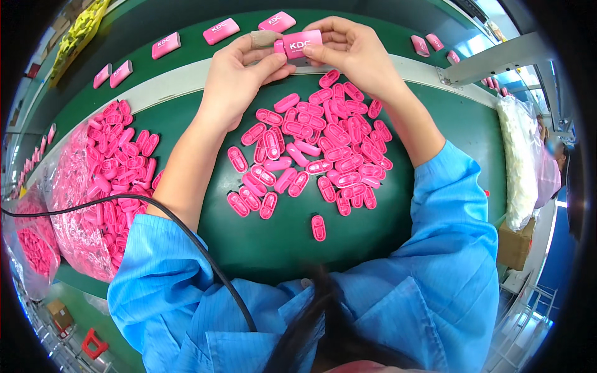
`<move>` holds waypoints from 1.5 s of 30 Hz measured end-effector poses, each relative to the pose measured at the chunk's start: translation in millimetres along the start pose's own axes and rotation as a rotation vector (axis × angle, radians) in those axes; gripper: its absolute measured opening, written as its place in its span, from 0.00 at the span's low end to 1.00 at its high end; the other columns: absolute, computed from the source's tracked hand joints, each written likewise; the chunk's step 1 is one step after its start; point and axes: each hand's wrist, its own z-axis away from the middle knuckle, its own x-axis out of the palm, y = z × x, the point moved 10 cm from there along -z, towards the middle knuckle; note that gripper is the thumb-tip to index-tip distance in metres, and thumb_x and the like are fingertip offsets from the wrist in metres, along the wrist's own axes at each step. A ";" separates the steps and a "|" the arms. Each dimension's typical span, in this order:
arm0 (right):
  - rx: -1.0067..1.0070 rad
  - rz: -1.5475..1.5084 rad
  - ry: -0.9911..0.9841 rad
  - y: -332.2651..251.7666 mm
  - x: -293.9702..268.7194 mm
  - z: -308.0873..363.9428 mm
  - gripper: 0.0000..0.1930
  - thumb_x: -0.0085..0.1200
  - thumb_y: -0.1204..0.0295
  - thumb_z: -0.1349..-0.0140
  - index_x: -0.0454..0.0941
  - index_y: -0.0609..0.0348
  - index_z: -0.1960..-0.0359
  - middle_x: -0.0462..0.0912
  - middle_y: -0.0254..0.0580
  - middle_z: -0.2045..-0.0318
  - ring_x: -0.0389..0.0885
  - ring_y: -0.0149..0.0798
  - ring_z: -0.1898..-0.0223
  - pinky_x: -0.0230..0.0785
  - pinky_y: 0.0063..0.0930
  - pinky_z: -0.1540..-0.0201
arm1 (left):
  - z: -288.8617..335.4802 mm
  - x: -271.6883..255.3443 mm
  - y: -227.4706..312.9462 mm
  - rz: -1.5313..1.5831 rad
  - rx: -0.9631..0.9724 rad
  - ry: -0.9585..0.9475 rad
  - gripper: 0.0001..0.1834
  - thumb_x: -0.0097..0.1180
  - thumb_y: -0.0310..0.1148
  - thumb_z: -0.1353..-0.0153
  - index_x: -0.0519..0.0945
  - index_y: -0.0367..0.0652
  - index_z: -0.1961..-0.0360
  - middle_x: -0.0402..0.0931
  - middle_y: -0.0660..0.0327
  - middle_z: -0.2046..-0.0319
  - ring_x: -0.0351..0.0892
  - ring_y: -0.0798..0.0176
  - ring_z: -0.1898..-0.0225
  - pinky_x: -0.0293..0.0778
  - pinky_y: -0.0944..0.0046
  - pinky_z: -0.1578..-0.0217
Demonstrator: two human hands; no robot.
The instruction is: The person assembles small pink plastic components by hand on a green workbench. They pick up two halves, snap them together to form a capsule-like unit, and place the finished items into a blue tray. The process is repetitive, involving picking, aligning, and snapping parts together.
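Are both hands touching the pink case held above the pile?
Touching. The head view shows the left hand and right hand both pinching the pink case, fingertips pressed on its ends, held clear of the pile of pink shells.

Hands: left hand (239, 74) and right hand (351, 53) together pinch one pink oblong case (300, 45) at the far edge of the desk (261, 242).
Desk: green; a loose pile of small pink oval parts (323, 146) lies just below the hands.
Left side: clear bag (74, 205) spilling more pink parts.
Belt: finished pink cases (221, 31) lie in a row beyond the hands.
Sleeves: blue.
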 end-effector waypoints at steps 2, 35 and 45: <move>0.041 -0.054 0.003 7.7 0.5 1.5 0.16 0.55 0.73 0.43 0.71 0.66 0.54 0.80 0.40 0.64 0.79 0.29 0.64 0.72 0.20 0.58 | -2.1 -3.2 -1.1 0.029 0.023 0.028 0.19 0.54 0.25 0.43 0.70 0.31 0.50 0.77 0.53 0.62 0.79 0.64 0.61 0.76 0.72 0.58; -0.218 0.126 0.171 -25.0 9.8 22.1 0.13 0.56 0.78 0.44 0.72 0.69 0.58 0.81 0.43 0.65 0.79 0.29 0.64 0.73 0.20 0.58 | 40.0 31.1 52.4 -0.944 0.563 0.275 0.20 0.46 0.20 0.47 0.66 0.25 0.51 0.76 0.41 0.74 0.77 0.41 0.70 0.73 0.50 0.69; 0.060 0.218 0.058 36.3 -20.8 -67.7 0.14 0.55 0.69 0.45 0.76 0.66 0.60 0.81 0.43 0.69 0.79 0.31 0.71 0.71 0.23 0.66 | 8.6 48.4 52.2 -1.032 0.696 0.011 0.15 0.50 0.20 0.49 0.77 0.41 0.58 0.74 0.53 0.57 0.72 0.51 0.54 0.70 0.58 0.55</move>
